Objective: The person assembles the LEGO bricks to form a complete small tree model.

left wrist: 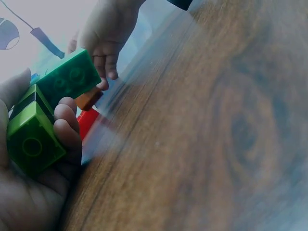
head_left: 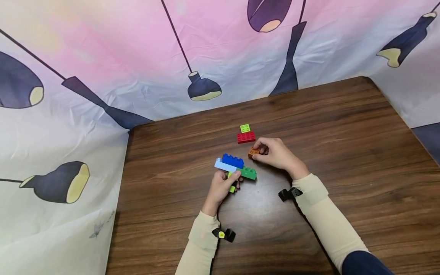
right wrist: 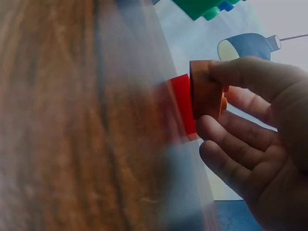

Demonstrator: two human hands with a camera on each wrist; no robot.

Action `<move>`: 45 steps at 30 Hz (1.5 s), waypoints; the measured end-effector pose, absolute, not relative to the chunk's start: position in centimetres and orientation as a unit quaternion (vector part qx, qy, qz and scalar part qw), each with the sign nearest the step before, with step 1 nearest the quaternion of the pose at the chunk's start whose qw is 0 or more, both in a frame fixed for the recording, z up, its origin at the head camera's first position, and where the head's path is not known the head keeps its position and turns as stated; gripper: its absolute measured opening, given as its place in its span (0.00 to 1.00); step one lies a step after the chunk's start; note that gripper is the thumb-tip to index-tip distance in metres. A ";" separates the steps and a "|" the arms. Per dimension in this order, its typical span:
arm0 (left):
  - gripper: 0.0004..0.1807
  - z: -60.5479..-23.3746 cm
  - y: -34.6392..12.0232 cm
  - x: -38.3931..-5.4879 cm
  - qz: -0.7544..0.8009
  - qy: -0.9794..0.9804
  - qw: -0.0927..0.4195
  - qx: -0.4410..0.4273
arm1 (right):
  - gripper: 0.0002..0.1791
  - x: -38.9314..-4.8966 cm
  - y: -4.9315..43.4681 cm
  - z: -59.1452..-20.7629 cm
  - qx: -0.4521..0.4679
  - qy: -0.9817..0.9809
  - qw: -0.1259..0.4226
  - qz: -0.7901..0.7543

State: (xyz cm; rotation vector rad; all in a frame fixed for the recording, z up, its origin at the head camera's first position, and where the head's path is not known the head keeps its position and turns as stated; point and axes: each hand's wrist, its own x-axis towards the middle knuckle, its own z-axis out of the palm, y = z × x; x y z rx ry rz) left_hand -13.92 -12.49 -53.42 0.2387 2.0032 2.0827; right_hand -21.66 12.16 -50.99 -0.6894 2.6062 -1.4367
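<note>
My left hand [head_left: 221,188] grips a built-up stack of toy bricks by its lime-green and black lower part [left wrist: 36,134]. On top of that part lie a light blue brick [head_left: 225,165] and a green brick [head_left: 248,173], side by side, with a blue brick [head_left: 233,160] across them. To the right, my right hand [head_left: 276,154] pinches an orange brick [head_left: 253,152] between thumb and fingers, its studs facing away from the palm's lower side in the right wrist view. The orange brick is apart from the stack.
A red brick [head_left: 246,137] lies on the dark wooden table [head_left: 165,172] just beyond the orange one, with a small lime-green brick [head_left: 245,128] behind it. A printed cloth [head_left: 137,68] hangs along the table's far and left edges.
</note>
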 end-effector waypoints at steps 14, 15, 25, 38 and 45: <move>0.12 -53.4 -12.4 -14.0 0.713 0.686 0.128 0.068 | 0.14 -21.1 12.2 -49.7 -0.265 0.776 0.130 -0.557; 0.11 -53.3 -12.4 -14.0 0.714 0.685 0.127 0.068 | 0.14 -21.1 12.2 -49.7 -0.270 0.772 0.134 -0.560; 0.12 -53.3 -12.4 -14.0 0.713 0.687 0.125 0.068 | 0.15 -21.0 11.9 -49.8 -0.294 0.756 0.153 -0.565; 0.10 -53.4 -12.5 -14.1 0.709 0.691 0.121 0.066 | 0.14 -20.8 11.1 -50.1 -0.296 0.744 0.166 -0.575; 0.14 -53.4 -12.6 -14.1 0.707 0.694 0.119 0.070 | 0.10 -20.7 11.2 -49.8 -0.287 0.743 0.180 -0.577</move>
